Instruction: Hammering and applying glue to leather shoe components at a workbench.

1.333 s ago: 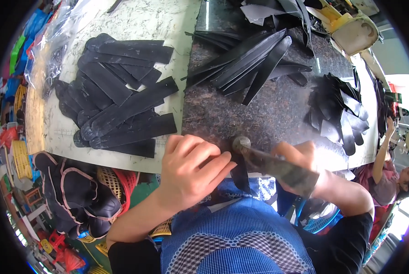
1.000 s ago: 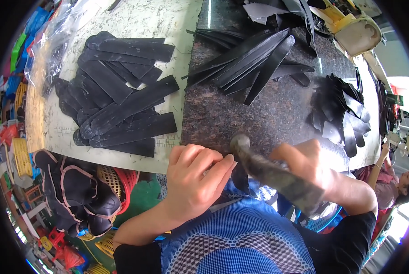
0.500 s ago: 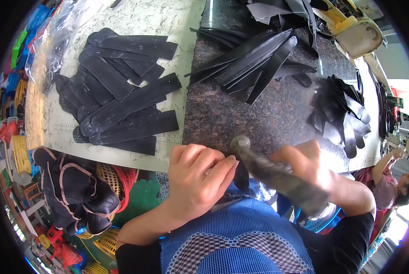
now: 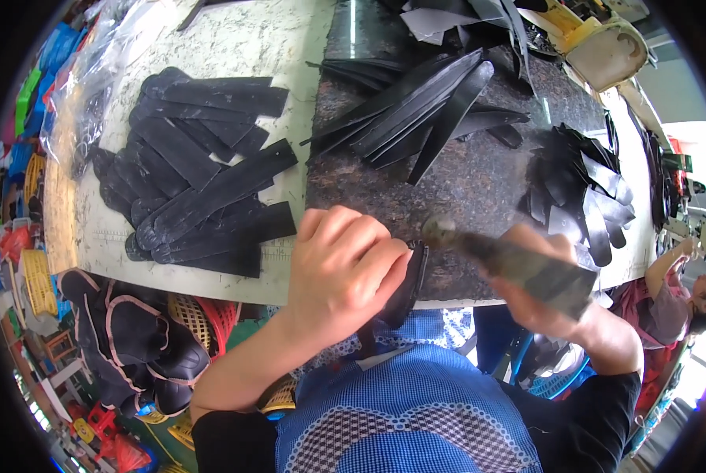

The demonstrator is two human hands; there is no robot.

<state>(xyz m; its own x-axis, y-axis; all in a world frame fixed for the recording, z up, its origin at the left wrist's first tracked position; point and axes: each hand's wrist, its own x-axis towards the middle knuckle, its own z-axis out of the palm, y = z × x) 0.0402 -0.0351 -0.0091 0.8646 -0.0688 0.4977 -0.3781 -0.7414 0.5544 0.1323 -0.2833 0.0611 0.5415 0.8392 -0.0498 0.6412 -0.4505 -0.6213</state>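
My left hand [image 4: 341,264] is closed at the near edge of the dark stone slab [image 4: 447,197]. Its fingers and thumb press on a black strip piece [image 4: 405,293] that hangs over the edge; part of the piece is hidden under the hand. My right hand [image 4: 538,288] grips a hammer [image 4: 518,264], blurred by motion. The hammer's round face [image 4: 438,232] is just right of the black piece, above the slab. Whether it touches the slab I cannot tell.
Flat black strips [image 4: 203,169] lie piled on the white board at left. More long black strips [image 4: 416,110] and a bunch of black pieces [image 4: 577,185] lie on the slab. Below left are black padded items [image 4: 132,339] and baskets. A person [image 4: 672,292] is at far right.
The hammer and my right hand have shifted slightly right, and its round face is lower in angle. My left hand still holds the black piece, which shows more now. The view has tilted a little.
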